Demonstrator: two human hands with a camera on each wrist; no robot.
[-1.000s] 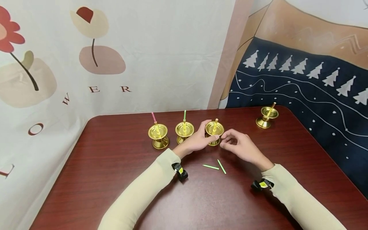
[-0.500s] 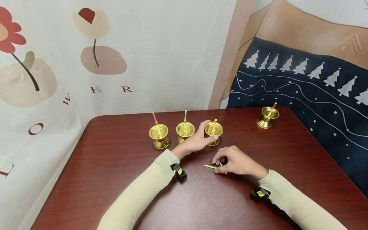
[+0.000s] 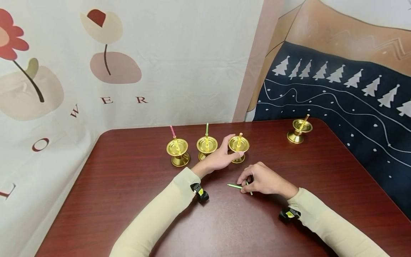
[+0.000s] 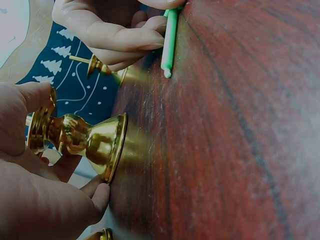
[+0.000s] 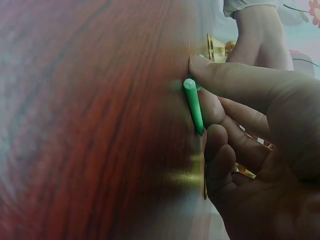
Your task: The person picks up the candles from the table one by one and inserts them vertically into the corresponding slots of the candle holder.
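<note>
My left hand (image 3: 221,157) grips a gold candle holder (image 3: 239,144) from its left side, thumb across the front of the dish. That holder stands upright on the table, its centre tube bearing no coloured candle. Just in front, my right hand (image 3: 266,180) is down at two small green candles lying on the wood. Its thumb and fingertips pinch the end of one green candle (image 3: 233,186), which still lies low at the tabletop. The other green candle (image 5: 195,107) lies under the hand, mostly hidden in the head view.
Left of the gripped holder stand a gold holder (image 3: 207,144) with a green candle and another gold holder (image 3: 177,147) with a pink candle. A further gold holder (image 3: 299,130) is at the far right corner. Printed cloths hang behind the dark red table (image 3: 128,171).
My right hand has moved down and left from beside the holder to the two green candles. The left hand keeps its grip; the holder has shifted very slightly.
</note>
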